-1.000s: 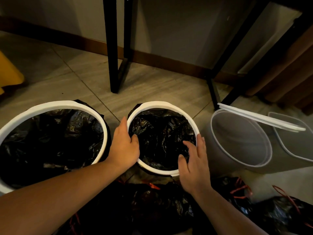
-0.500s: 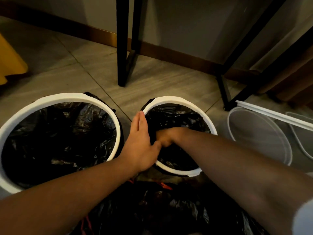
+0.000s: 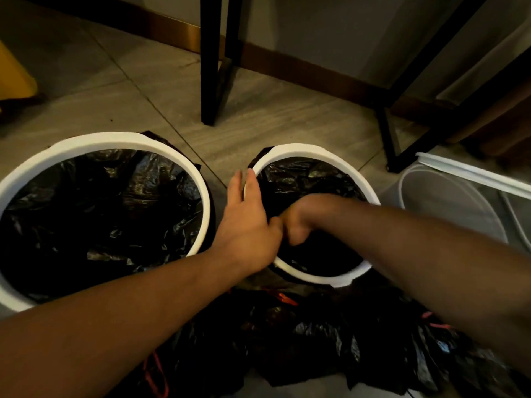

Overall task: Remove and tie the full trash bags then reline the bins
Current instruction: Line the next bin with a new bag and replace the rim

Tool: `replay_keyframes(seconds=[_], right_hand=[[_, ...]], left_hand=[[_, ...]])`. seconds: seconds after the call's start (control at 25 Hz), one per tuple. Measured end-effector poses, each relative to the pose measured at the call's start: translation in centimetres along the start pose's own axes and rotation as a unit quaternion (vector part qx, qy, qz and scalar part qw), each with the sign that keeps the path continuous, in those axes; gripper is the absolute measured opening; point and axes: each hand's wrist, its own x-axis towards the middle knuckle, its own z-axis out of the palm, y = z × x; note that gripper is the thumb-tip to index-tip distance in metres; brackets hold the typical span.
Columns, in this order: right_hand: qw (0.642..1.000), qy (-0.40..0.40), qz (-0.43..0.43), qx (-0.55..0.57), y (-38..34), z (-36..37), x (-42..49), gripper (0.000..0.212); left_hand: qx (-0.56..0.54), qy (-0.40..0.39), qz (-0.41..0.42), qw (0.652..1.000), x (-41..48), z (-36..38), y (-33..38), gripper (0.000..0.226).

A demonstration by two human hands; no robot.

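Note:
Two white-rimmed bins stand on the floor, each lined with a black bag. The larger bin is at the left, the smaller bin in the middle. My left hand lies flat with straight fingers over the small bin's left rim. My right hand reaches down inside the small bin's black liner; its fingers are hidden in the dark. Full black bags with red ties lie on the floor in front of me.
A grey bin lies on its side at the right, a white ring leaning on it. Black table legs stand behind the bins along the wall. A yellow object sits at the far left.
My right hand left the small bin's near rim and plunged into the liner. My left hand stayed on the left rim. The view shifted slightly closer.

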Motion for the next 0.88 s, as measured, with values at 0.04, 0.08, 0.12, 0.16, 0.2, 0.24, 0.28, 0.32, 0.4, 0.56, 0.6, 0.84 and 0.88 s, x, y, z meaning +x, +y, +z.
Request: replay_keyframes(seconds=[0.04, 0.08, 0.12, 0.16, 0.2, 0.24, 0.28, 0.32, 0.4, 0.56, 0.6, 0.84, 0.88], right_hand=[[0.999, -0.025, -0.016, 0.023, 1.0, -0.7, -0.2, 0.032], [0.998, -0.021, -0.052, 0.038, 1.3, -1.4, -1.2, 0.034], [0.991, -0.004, -0.058, 0.123, 2.5, -2.5, -1.3, 0.036], [0.983, 0.029, -0.052, 0.174, 3.2, -3.3, -1.5, 0.033], [0.977, 0.057, -0.053, 0.197, 3.3, -3.6, -1.1, 0.028], [0.982, 0.080, -0.054, 0.163, 3.0, -3.5, -0.2, 0.029], [0.990, 0.091, -0.050, 0.097, 2.7, -3.1, 1.3, 0.031], [0.994, 0.099, -0.035, 0.016, 2.5, -2.6, 3.0, 0.036], [0.987, 0.090, -0.010, -0.136, 1.8, -1.4, 5.9, 0.048], [0.963, -0.022, -0.008, -0.268, 0.9, 1.1, 7.9, 0.049], [0.964, -0.025, -0.015, -0.263, 0.8, 1.1, 7.3, 0.047], [0.983, 0.057, -0.076, -0.159, 4.2, -1.4, 1.2, 0.030], [0.983, 0.035, -0.061, -0.169, 4.4, -0.3, 1.2, 0.039]], left_hand=[[-0.005, 0.015, -0.003, 1.000, 0.1, -0.2, 0.2, 0.095], [-0.010, 0.033, -0.002, 0.999, 0.3, -0.5, 0.4, 0.090], [-0.013, 0.047, 0.002, 0.999, 0.4, -0.8, 0.6, 0.084], [-0.015, 0.054, 0.005, 0.998, 0.5, -1.0, 0.7, 0.079], [-0.018, 0.054, 0.004, 0.998, 0.6, -1.2, 0.8, 0.076], [-0.027, 0.048, -0.002, 0.998, 0.7, -1.3, 0.8, 0.075], [-0.040, 0.038, -0.012, 0.998, 0.8, -1.4, 0.8, 0.076], [-0.052, 0.031, -0.025, 0.998, 0.8, -1.4, 0.9, 0.077], [-0.067, 0.028, -0.050, 0.996, 0.7, -1.3, 0.9, 0.074], [-0.091, 0.028, -0.111, 0.989, 1.0, -0.9, 0.7, 0.051], [-0.095, 0.028, -0.120, 0.988, 1.1, -0.9, 0.8, 0.046], [-0.086, 0.021, -0.148, 0.985, 1.3, -0.9, 1.0, 0.044], [-0.086, 0.022, -0.150, 0.985, 1.3, -0.9, 1.1, 0.040]])
